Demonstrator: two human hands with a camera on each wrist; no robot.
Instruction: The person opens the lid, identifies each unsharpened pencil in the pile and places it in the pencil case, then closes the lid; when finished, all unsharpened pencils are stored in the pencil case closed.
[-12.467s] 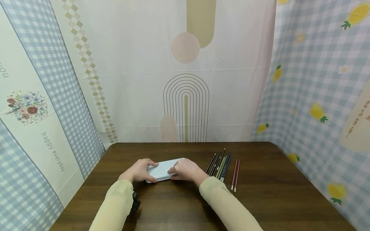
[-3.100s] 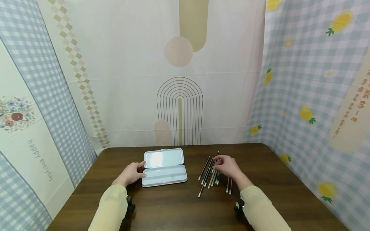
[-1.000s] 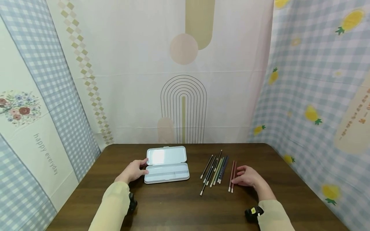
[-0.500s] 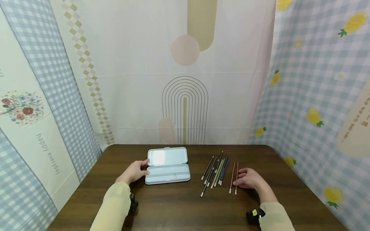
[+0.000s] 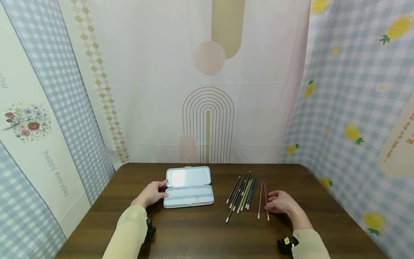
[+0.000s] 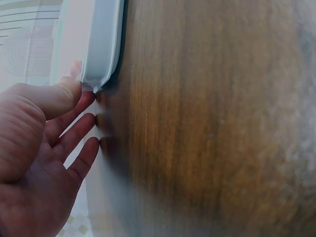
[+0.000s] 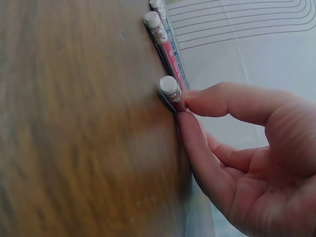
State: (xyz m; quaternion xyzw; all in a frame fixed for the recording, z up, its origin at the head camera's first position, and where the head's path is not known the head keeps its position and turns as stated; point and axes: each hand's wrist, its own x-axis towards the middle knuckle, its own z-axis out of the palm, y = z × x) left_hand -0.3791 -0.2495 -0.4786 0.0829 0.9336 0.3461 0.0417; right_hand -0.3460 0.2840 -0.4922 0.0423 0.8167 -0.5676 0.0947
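Note:
An opened light-blue pencil case point(image 5: 189, 202) lies on the table, lid folded back and its tray divided into compartments. My left hand point(image 5: 150, 194) touches its left end with thumb and index finger; in the left wrist view the other fingers point(image 6: 79, 131) are extended below the case point(image 6: 103, 44). My right hand point(image 5: 280, 202) pinches a red pencil point(image 5: 266, 194) near its white eraser end, between thumb and index finger, as the right wrist view shows at the eraser point(image 7: 169, 85). A second red pencil point(image 5: 260, 201) lies just left of it.
Several dark, green and blue pencils point(image 5: 242, 194) lie in a loose bunch between the case and the red pencils, erasers toward me. One dark pencil point(image 5: 229, 215) sticks out nearer. The brown wooden table point(image 5: 200, 233) ends at a hanging cloth point(image 5: 155, 126).
The case was shut under both hands and now lies opened. My right hand has gone from the dark pencils to the red pair, and the right red pencil's eraser end has swung rightward.

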